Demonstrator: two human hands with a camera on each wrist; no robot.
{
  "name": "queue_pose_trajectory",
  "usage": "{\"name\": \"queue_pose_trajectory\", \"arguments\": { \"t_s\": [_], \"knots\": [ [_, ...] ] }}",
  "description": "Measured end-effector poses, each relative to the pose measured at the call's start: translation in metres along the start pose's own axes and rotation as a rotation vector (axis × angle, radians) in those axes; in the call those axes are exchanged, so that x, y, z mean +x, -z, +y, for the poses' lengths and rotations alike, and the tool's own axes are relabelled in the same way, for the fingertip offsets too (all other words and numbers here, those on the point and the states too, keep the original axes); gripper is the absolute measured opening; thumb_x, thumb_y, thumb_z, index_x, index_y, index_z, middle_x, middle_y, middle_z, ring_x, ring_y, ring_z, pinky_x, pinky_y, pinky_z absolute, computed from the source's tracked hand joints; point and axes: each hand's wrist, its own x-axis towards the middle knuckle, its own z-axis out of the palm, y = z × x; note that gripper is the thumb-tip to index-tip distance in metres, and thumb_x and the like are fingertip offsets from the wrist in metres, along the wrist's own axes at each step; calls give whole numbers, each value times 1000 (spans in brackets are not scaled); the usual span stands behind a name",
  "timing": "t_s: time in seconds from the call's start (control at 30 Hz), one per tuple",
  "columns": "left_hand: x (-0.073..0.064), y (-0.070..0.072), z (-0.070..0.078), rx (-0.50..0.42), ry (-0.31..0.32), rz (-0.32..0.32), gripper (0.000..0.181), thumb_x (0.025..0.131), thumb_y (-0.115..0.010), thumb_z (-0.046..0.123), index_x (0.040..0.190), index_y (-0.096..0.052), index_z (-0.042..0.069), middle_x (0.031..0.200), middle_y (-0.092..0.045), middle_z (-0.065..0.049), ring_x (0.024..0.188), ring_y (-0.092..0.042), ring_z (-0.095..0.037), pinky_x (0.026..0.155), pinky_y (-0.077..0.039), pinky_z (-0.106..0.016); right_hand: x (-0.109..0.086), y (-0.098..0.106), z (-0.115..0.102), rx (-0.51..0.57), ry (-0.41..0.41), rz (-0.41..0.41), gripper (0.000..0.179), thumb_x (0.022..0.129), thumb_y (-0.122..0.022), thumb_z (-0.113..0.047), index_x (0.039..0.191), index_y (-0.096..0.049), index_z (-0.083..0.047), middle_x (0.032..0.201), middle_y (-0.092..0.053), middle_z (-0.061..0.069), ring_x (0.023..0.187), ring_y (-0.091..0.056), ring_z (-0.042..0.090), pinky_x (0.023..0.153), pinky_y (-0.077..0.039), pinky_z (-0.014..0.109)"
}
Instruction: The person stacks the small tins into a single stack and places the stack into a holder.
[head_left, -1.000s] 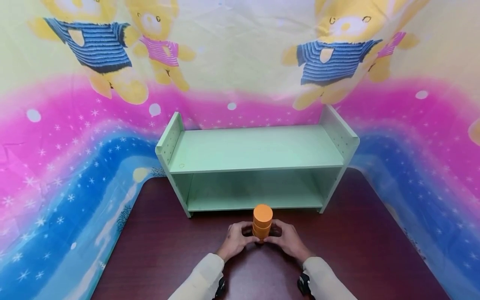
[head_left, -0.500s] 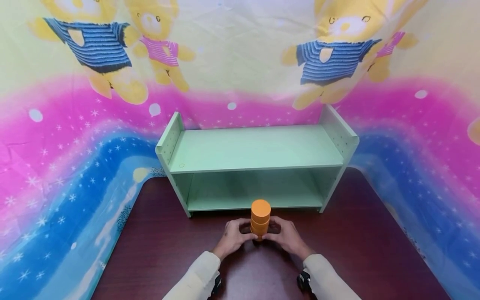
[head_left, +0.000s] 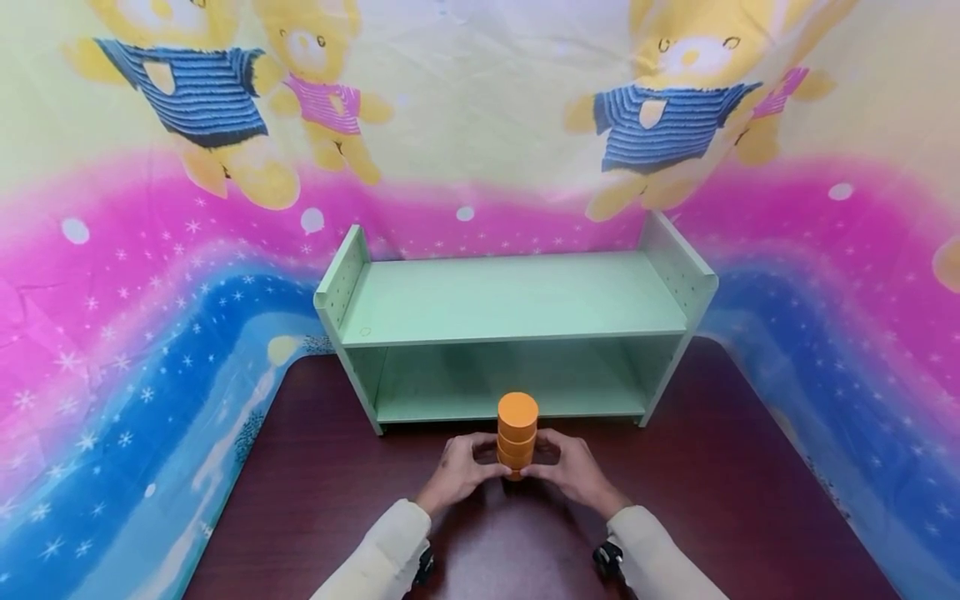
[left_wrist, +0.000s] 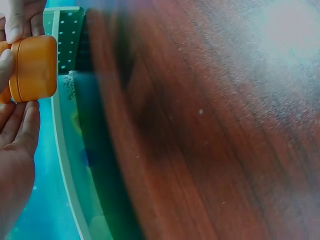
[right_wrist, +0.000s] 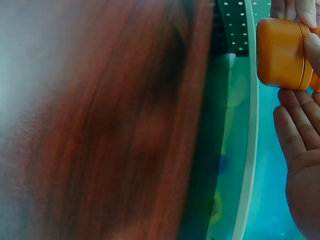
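Note:
An orange cylindrical container [head_left: 517,414], ringed by seams and with a flat round top, stands in front of the shelf in the head view. My left hand [head_left: 459,469] grips its left side, the thumb on the near face. From the right, my right hand [head_left: 576,471] holds it the same way, the thumbs close together. The left wrist view shows the smooth orange container [left_wrist: 37,68] at the left edge between fingers and thumb. At the right edge of the right wrist view, the container [right_wrist: 282,54] shows again, partly covered by fingers. Whether its base touches the table cannot be told.
A pale green two-tier shelf [head_left: 510,296] with raised side panels stands at the back of the dark red-brown table [head_left: 322,475]. Behind and beside it hangs a cloth [head_left: 480,100] printed with teddy bears, pink and blue bands.
Both hands have moved slightly left and away from me with the orange container, which sits a little higher in the head view. More of its lower rings show.

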Motion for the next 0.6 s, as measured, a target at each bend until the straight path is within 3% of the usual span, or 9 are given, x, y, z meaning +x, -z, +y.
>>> {"name": "queue_pose_trajectory", "arguments": {
  "t_s": [0.17,0.27,0.37,0.6],
  "knots": [
    [1,6,3,0,-46,-7,46,78,-87,14,117,-69,-4,113,-72,-16,101,-71,-25,86,-59,-35,2,3,-6,-3,28,7,50,78,-87,-19,121,-66,-5,115,-71,10,100,-71,24,85,-58,44],
    [2,8,3,27,-100,-7,46,77,-87,13,115,-70,-5,111,-72,-16,99,-71,-23,83,-59,-33,2,4,-10,-9,18,2,51,77,-87,-19,122,-66,-6,116,-71,9,101,-70,22,86,-58,41],
    [2,11,5,36,-114,-11,46,77,-87,12,116,-69,-5,111,-72,-16,98,-72,-22,82,-60,-36,3,5,-15,-13,3,-1,51,77,-87,-20,122,-66,-7,117,-71,8,102,-70,21,87,-58,38],
    [1,19,17,-18,-24,-36,47,78,-87,13,118,-69,-2,113,-72,-15,100,-71,-26,87,-58,-42,6,10,-26,6,-2,-12,53,76,-88,-18,123,-66,-6,117,-71,10,99,-71,22,84,-59,35]
  ]
}}
